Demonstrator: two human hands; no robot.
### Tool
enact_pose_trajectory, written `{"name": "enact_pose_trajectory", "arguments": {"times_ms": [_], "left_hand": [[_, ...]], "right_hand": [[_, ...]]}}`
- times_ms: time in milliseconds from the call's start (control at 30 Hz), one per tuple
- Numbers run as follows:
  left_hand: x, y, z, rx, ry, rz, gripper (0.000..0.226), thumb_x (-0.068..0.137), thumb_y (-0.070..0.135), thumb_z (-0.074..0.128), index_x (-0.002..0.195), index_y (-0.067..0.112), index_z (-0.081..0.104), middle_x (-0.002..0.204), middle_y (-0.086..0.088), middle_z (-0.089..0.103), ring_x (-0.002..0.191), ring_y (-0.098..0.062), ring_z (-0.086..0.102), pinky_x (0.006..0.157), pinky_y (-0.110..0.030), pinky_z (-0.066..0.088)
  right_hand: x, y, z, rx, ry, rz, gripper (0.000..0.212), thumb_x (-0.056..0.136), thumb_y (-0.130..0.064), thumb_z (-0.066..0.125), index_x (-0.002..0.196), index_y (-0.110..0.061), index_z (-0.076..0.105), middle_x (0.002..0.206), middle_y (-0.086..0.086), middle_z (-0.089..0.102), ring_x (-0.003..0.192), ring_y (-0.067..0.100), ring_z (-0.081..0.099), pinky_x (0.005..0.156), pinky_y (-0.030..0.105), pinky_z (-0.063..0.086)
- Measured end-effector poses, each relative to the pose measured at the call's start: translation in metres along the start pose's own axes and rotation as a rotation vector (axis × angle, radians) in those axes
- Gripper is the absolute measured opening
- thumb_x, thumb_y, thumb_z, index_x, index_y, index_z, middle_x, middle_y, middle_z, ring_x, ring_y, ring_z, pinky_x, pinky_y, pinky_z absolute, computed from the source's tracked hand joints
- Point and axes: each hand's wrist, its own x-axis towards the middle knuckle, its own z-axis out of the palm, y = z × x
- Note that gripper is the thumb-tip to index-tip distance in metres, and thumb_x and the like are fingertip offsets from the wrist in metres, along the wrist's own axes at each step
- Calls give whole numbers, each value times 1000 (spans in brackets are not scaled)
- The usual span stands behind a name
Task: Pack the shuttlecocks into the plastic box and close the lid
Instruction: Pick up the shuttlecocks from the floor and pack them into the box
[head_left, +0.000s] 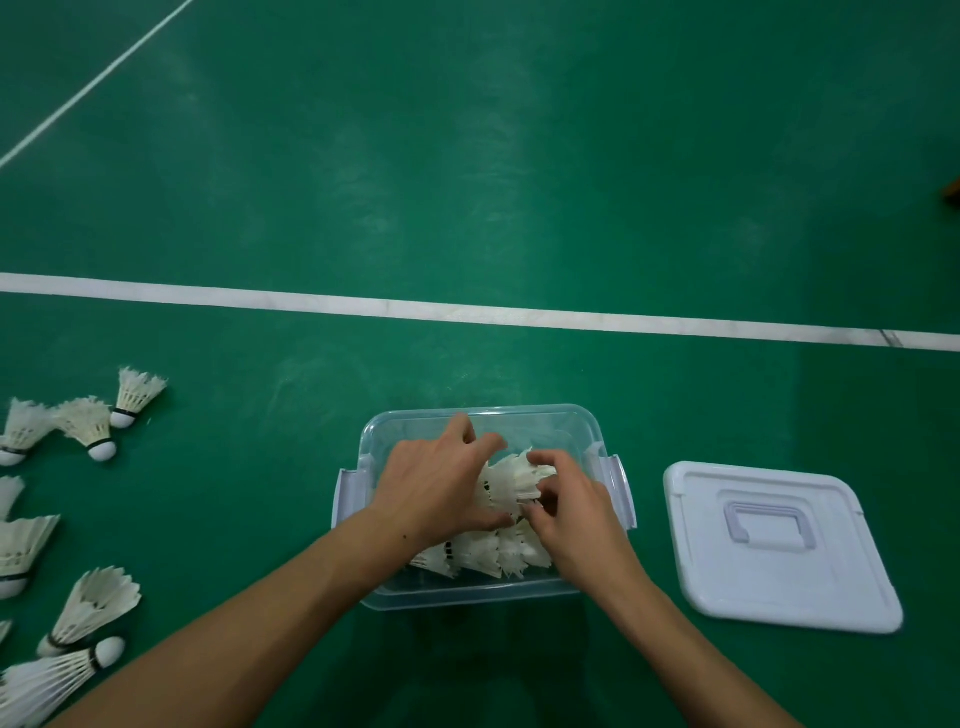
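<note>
A clear plastic box (540, 420) stands open on the green floor in front of me. Several white feather shuttlecocks (480, 558) lie inside it along the near wall. Both hands are inside the box. My left hand (441, 480) rests fingers spread over the feathers of a shuttlecock (511, 480) in the middle of the box. My right hand (569, 506) has its fingers curled around the same shuttlecock's feather skirt. The white lid (779, 545) with a moulded handle lies flat to the right of the box.
Several loose shuttlecocks (98, 603) are scattered on the floor at the left edge, some (88, 426) further up. A white court line (467, 310) runs across the floor beyond the box. A thin line (98, 78) crosses the top left.
</note>
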Motion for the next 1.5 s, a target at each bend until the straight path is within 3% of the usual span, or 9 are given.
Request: {"name": "enact_pose_trajectory", "arguments": {"times_ms": [100, 233, 333, 533, 833, 967, 1067, 1267, 1500], "left_hand": [[-7, -8, -12, -161, 52, 78, 93, 72, 82, 71, 149, 41, 40, 118, 12, 48, 86, -4, 59, 70, -30, 51], [-15, -19, -29, -469, 162, 201, 95, 64, 72, 85, 145, 35, 51, 102, 20, 44, 83, 8, 50, 67, -11, 36], [-8, -16, -36, -633, 226, 241, 95, 63, 63, 89, 144, 28, 54, 99, 16, 47, 76, 2, 47, 66, -11, 36], [5, 1, -35, -861, 243, 287, 87, 66, 45, 97, 142, 31, 56, 104, 7, 54, 72, -8, 44, 66, -17, 39], [-4, -6, -20, -833, 350, 218, 81, 73, 43, 93, 144, 33, 54, 138, 11, 52, 120, -17, 59, 95, -24, 50], [-1, -9, 3, -570, 198, 158, 84, 72, 73, 78, 143, 37, 51, 139, 20, 52, 126, 1, 50, 105, -31, 49], [8, 8, 20, -301, 91, 144, 97, 70, 84, 68, 151, 37, 42, 147, 18, 48, 134, -6, 41, 117, -37, 39], [16, 30, 44, -47, 96, 87, 80, 80, 76, 65, 144, 30, 48, 137, 9, 54, 121, -16, 45, 104, -35, 37], [2, 10, 44, -261, 150, 35, 71, 76, 74, 63, 136, 37, 56, 125, 15, 55, 114, -10, 48, 97, -33, 44]], "right_hand": [[-3, -3, -12, 1, -100, 13, 54, 99, -23, 70, 146, -30, 43, 104, -8, 69, 90, 3, 66, 75, 23, 55], [-17, -15, -37, -182, -36, -101, 53, 97, -35, 72, 145, -33, 49, 138, -11, 63, 122, 6, 60, 103, 35, 53], [-25, -29, -54, 51, -29, -244, 44, 92, -34, 79, 132, -36, 62, 131, -23, 64, 118, -3, 60, 101, 29, 54], [-24, -35, -43, 313, -81, -309, 23, 86, -21, 86, 106, -27, 75, 105, -13, 75, 101, 11, 71, 88, 25, 56], [-19, -3, -44, 279, 169, -201, 18, 91, -34, 81, 104, -32, 69, 101, -17, 72, 102, 6, 68, 91, 37, 57], [-20, 15, -56, 219, 330, -151, 19, 90, -34, 80, 103, -36, 66, 101, -16, 70, 101, 5, 66, 89, 34, 57], [-23, 19, -59, 134, 399, -151, 23, 89, -29, 81, 102, -38, 63, 99, -24, 66, 101, 3, 62, 86, 29, 54], [-27, 20, -55, -21, 401, -196, 20, 88, -25, 81, 98, -33, 66, 94, -25, 65, 96, 9, 59, 79, 21, 48], [-26, 12, -32, -125, 313, -235, 19, 89, -31, 79, 102, -33, 65, 96, -24, 65, 94, 4, 58, 83, 30, 53]]}}
